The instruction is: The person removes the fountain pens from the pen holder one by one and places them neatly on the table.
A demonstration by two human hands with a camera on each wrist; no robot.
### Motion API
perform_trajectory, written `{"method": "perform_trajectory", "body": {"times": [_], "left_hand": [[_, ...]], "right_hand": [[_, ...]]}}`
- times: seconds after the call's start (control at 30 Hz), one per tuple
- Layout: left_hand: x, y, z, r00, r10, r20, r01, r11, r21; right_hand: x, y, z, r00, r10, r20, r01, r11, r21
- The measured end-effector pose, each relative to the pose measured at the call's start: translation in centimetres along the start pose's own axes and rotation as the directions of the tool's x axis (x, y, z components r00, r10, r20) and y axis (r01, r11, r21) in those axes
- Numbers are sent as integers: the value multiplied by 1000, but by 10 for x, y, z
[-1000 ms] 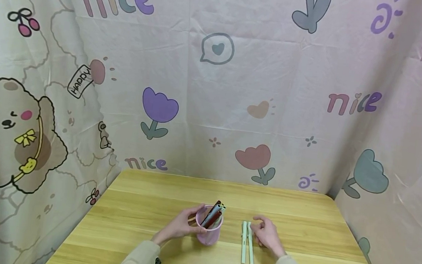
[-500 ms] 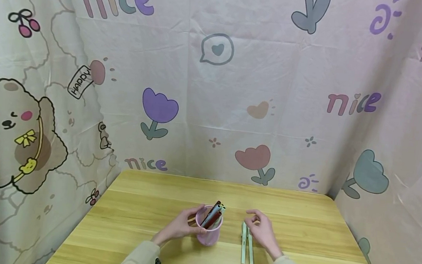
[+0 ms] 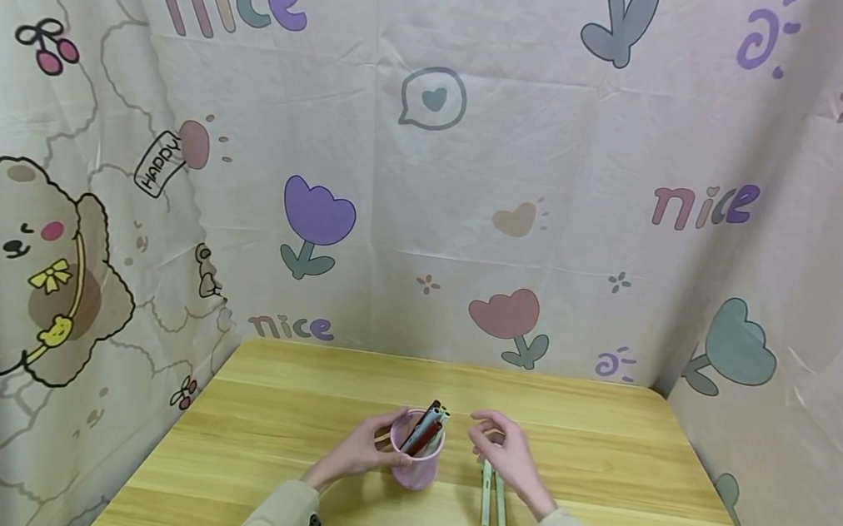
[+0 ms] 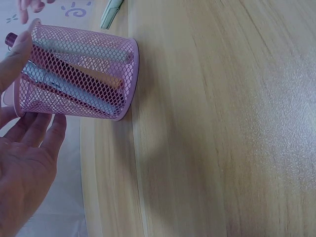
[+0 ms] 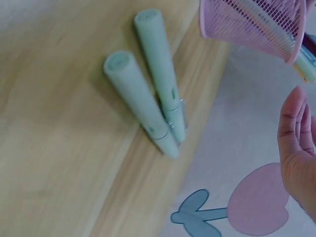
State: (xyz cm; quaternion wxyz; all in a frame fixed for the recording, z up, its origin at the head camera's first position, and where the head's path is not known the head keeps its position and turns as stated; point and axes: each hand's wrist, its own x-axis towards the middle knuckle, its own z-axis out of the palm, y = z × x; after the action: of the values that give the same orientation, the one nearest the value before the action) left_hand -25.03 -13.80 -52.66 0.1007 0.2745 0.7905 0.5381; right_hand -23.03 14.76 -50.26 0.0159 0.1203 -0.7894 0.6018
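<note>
A pink mesh pen cup (image 3: 416, 473) stands upright on the table. My left hand (image 3: 360, 451) grips it near the rim, thumb on one side and fingers on the other. Several pens (image 3: 425, 435) lean inside, among them a dark red one and a light blue one, also seen through the mesh (image 4: 81, 74). To the cup's right lie two pale green pens (image 3: 487, 503), side by side with their clips (image 5: 177, 121) showing. Over their far ends hovers my right hand (image 3: 512, 455), fingers loosely bent and holding nothing; its fingertips point toward the cup.
The wooden table (image 3: 289, 402) has a light yellow grain. Behind it hangs a pale curtain (image 3: 413, 187) printed with tulips and lettering, and another patterned stretch of cloth (image 3: 5, 118) closes off the left side.
My right hand has moved left and a little away from me, from beside the green pens to over their far ends, nearer the cup. My left hand and the cup have stayed put.
</note>
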Motion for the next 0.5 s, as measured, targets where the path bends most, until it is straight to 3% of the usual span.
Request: {"method": "perform_trajectory", "body": {"times": [0.3,0.5], "left_hand": [[1,1,1,1000,-5,-6,5,1000,1],[1,2,1,1000,1,-4,-1,1000,13]], "right_hand": [[1,-6,8,993,-66,97,66,998,6],[1,-9,16,991,-81,107,83,996,-17]]}}
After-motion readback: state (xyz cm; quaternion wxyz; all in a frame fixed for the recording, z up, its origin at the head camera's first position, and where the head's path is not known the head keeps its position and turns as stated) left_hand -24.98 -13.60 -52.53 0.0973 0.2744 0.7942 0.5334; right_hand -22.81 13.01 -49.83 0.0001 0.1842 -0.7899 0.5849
